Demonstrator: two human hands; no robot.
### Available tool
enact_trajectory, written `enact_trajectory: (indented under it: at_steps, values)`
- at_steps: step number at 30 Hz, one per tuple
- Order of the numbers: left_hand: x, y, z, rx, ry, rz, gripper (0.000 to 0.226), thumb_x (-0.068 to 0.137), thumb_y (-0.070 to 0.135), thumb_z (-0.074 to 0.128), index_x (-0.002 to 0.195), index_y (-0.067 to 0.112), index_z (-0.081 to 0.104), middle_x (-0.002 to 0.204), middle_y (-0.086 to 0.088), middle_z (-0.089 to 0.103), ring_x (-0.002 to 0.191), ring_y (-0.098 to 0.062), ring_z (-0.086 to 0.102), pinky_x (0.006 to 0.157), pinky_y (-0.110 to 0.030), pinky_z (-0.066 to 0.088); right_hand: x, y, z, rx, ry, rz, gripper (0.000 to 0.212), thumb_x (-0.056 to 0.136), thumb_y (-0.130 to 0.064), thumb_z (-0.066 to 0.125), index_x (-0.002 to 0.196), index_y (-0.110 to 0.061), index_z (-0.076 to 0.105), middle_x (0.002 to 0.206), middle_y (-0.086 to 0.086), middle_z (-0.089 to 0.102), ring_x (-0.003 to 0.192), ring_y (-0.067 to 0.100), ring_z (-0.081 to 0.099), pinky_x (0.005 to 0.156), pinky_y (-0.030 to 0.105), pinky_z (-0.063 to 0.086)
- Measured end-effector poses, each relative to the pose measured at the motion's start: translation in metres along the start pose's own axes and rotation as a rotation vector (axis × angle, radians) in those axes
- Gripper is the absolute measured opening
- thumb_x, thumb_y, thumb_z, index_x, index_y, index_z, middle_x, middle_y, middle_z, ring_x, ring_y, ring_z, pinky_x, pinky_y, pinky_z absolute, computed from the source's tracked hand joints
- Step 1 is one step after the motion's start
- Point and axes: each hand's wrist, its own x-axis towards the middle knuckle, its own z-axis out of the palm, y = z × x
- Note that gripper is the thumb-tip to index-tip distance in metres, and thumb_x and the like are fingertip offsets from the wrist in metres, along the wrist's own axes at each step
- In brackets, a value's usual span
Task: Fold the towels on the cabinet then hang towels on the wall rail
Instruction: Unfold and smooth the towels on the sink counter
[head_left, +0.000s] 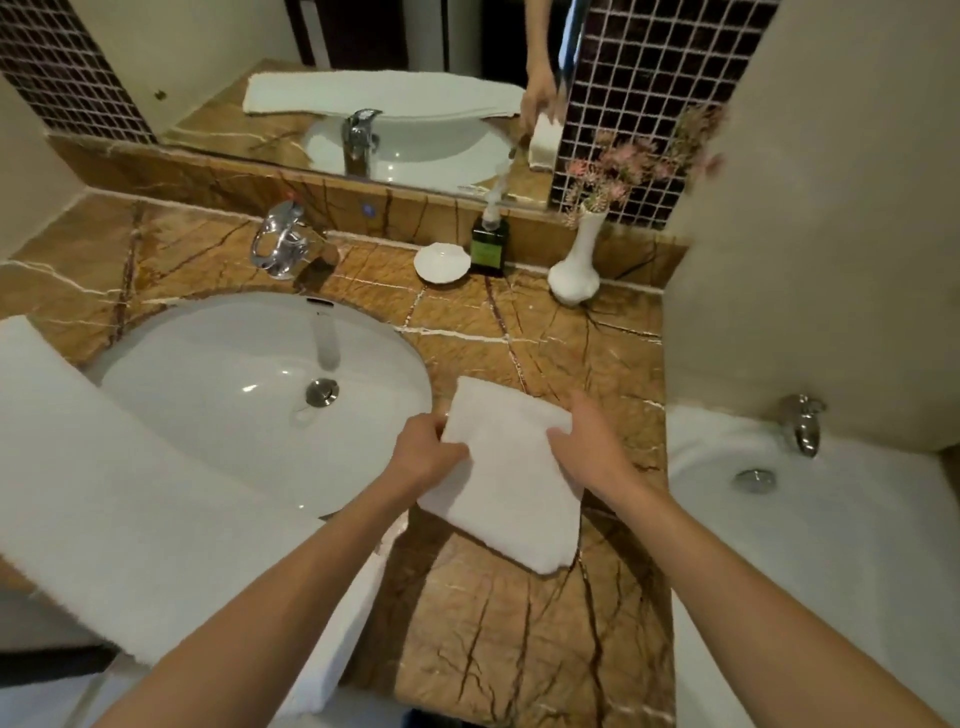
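Lower centre of the frame: left hand (426, 452) and right hand (592, 449) each clenched the small folded towel (511, 486) — a loosened grip risked it unfolding over the tabletop (519, 649) edge.

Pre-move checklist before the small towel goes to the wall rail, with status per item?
1. Left hand grips the small folded towel at its left edge: ok.
2. Right hand grips its right side: ok.
3. Fold looks compact, no loose flap showing: ok.
4. Wall rail in view to aim for: not ok, not in this view.
5. Large towel draped over the counter edge beside the sink is folded: not ok, it lies spread out.
6. Vase and soap bottle stand apart from the hands: ok.
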Motion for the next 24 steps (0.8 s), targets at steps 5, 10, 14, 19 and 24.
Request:
enact_trajectory:
  at_steps: [5, 10, 14, 19, 24]
  values:
    - [0.009, 0.009, -0.018, -0.122, 0.004, -0.108, 0.009, 0.077, 0.000, 0.054, 0.084, 0.003, 0.059, 0.080, -0.012, 0.057, 0.073, -0.023, 0.053, 0.059, -0.031, 0.040, -0.017, -0.035, -0.004, 0.132, 0.117, -0.140, 0.021, 0.084, -0.021, 0.061, 0.104, -0.018, 0.066, 0.096, 0.000, 0.065, 0.090, 0.020, 0.060, 0.074, 0.032, 0.046]
    - [0.013, 0.023, -0.052, -0.506, 0.022, -0.177, 0.027, 0.076, -0.009, 0.042, 0.089, 0.003, 0.063, 0.088, -0.013, 0.065, 0.086, -0.028, 0.056, 0.075, -0.037, 0.048, -0.066, -0.093, 0.003, 0.297, 0.129, -0.332, 0.024, 0.083, -0.022, 0.064, 0.107, -0.020, 0.061, 0.098, -0.005, 0.062, 0.087, 0.013, 0.057, 0.071, 0.028, 0.045]
    - [0.003, -0.005, -0.097, -0.986, -0.198, -0.288, 0.024, 0.080, 0.010, 0.037, 0.093, -0.002, 0.054, 0.100, -0.016, 0.057, 0.100, -0.034, 0.051, 0.093, -0.044, 0.042, -0.107, -0.121, 0.036, 0.222, 0.052, -0.628, 0.024, 0.079, -0.014, 0.065, 0.103, -0.011, 0.063, 0.097, 0.006, 0.063, 0.084, 0.021, 0.055, 0.069, 0.026, 0.040]
    - [-0.022, -0.064, -0.149, -1.038, -0.275, -0.340, 0.024, 0.077, 0.025, 0.052, 0.075, 0.004, 0.062, 0.108, -0.026, 0.064, 0.100, -0.037, 0.060, 0.092, -0.044, 0.045, -0.142, -0.130, 0.104, 0.018, -0.156, -0.871, 0.025, 0.076, -0.008, 0.069, 0.100, -0.006, 0.063, 0.095, 0.013, 0.062, 0.086, 0.031, 0.056, 0.077, 0.034, 0.042]
    - [-0.042, -0.112, -0.155, -0.186, -0.154, -0.267, 0.009, 0.083, 0.013, 0.065, 0.089, 0.009, 0.071, 0.096, -0.006, 0.067, 0.089, -0.021, 0.062, 0.076, -0.027, 0.050, -0.150, -0.123, 0.151, -0.217, -0.259, -0.940, 0.026, 0.085, -0.025, 0.059, 0.104, -0.007, 0.064, 0.097, 0.013, 0.064, 0.091, 0.033, 0.058, 0.090, 0.042, 0.045]
